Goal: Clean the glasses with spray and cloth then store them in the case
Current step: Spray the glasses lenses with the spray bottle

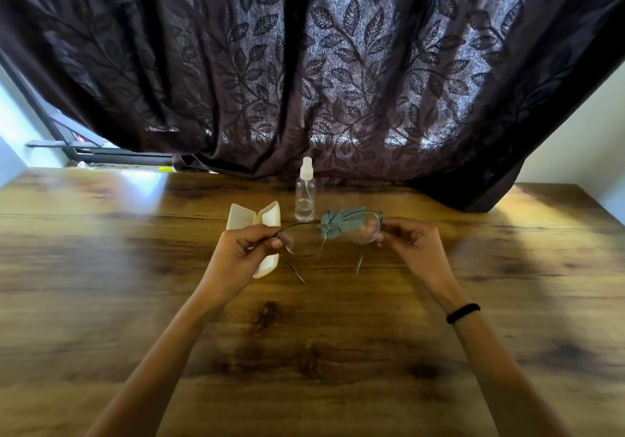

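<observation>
I hold thin-framed glasses (304, 240) above the wooden table (304, 352), lenses facing away and temples hanging down. My left hand (241, 254) pinches the left end of the frame. My right hand (411, 242) pinches the right end. A crumpled teal cloth (338, 225) lies on the table just behind the right lens, seen partly through it. A clear spray bottle (305, 191) with a white nozzle stands upright beyond the glasses. The cream case (252, 218) lies open to the left, partly hidden by my left hand.
A dark leaf-patterned curtain (321, 64) hangs along the table's far edge, its hem resting on the wood behind the bottle. A black band (462, 313) circles my right wrist. A dark window frame (101, 155) shows at the far left.
</observation>
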`<state>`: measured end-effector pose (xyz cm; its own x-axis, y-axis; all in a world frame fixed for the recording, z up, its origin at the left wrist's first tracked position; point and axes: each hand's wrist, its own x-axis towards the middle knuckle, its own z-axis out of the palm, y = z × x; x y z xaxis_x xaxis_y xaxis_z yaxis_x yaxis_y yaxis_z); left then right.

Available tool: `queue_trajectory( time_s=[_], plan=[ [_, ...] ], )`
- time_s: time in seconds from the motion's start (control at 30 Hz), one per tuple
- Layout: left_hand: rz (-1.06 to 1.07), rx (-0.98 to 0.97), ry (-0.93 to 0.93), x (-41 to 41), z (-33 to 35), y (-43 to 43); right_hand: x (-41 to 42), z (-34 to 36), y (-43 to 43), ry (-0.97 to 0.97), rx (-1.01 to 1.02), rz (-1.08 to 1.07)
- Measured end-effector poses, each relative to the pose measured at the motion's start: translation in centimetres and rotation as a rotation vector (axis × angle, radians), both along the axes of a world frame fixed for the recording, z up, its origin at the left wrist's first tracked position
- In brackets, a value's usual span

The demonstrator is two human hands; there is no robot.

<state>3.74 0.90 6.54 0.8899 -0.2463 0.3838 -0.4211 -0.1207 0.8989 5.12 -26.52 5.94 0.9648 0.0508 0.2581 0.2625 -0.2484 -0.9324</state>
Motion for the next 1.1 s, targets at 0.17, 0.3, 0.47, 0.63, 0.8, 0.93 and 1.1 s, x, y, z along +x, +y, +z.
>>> queue_trajectory(
  time_s=[0.17, 0.3, 0.47, 0.63, 0.8, 0.93, 1.1],
  plan=[
    [0.07, -0.096, -0.041, 0.0, -0.1, 0.7, 2.6, 0.5, -0.3, 0.069, 0.174, -0.013],
    [0.098, -0.12, -0.037, 0.0, -0.2, 1.0, 6.3, 1.3, 1.3, 0.057, 0.024, -0.03],
    [0.114, -0.136, -0.03, 0.1, -0.3, 0.7, 10.8, 2.1, 5.0, 0.086, -0.16, 0.117],
    [0.12, -0.135, -0.022, 0.1, 0.0, 0.6, 12.4, 1.5, 7.6, 0.061, -0.17, 0.165],
    [0.137, -0.128, -0.01, 0.0, 0.0, 0.7, 12.8, 0.9, 8.1, 0.045, -0.344, 0.226],
    [0.149, -0.125, -0.005, 0.0, 0.1, 0.7, 12.8, 1.0, 7.7, -0.025, -0.355, 0.146],
    [0.174, -0.115, -0.017, 0.0, 0.2, 0.4, 11.0, 1.6, 5.3, -0.03, -0.053, 0.071]
  ],
)
